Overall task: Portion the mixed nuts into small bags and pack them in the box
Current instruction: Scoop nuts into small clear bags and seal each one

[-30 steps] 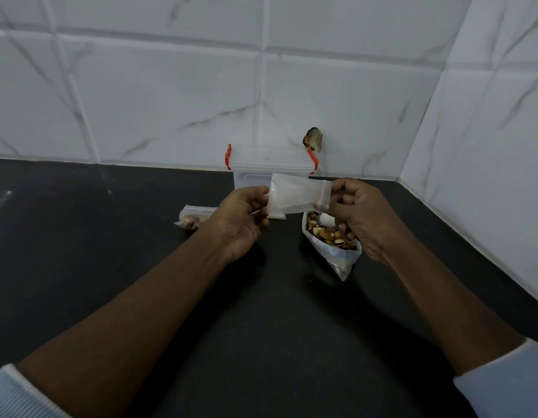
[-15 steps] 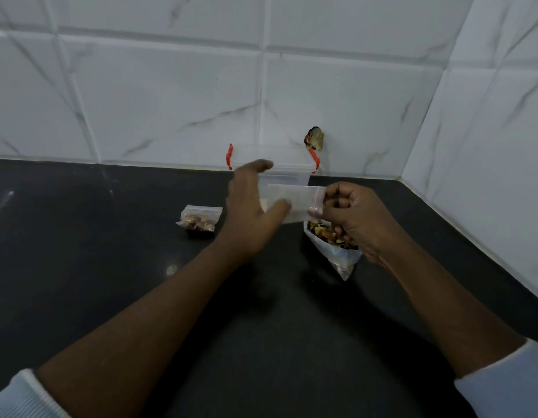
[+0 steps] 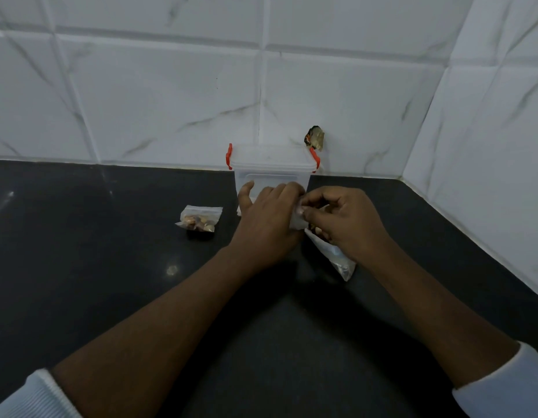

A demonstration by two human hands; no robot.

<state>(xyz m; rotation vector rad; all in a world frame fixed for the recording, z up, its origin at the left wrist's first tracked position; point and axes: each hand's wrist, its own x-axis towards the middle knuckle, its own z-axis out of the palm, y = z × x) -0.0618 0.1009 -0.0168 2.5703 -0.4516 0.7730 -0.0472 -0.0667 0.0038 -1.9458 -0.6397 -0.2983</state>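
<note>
Pinching small bag (image 3: 297, 220) between both hands, right hand (image 3: 346, 221), left hand (image 3: 267, 218)

2 bare hands meet in front of the body, forearms converging.
The left hand (image 3: 266, 220) lies palm down, back to the camera, thumb spread out to the left and fingers reaching right. The right hand (image 3: 344, 220) is curled, its thumb and forefinger pinched together against the left fingertips. Pale sleeves (image 3: 502, 390) are pushed up both forearms.
</note>
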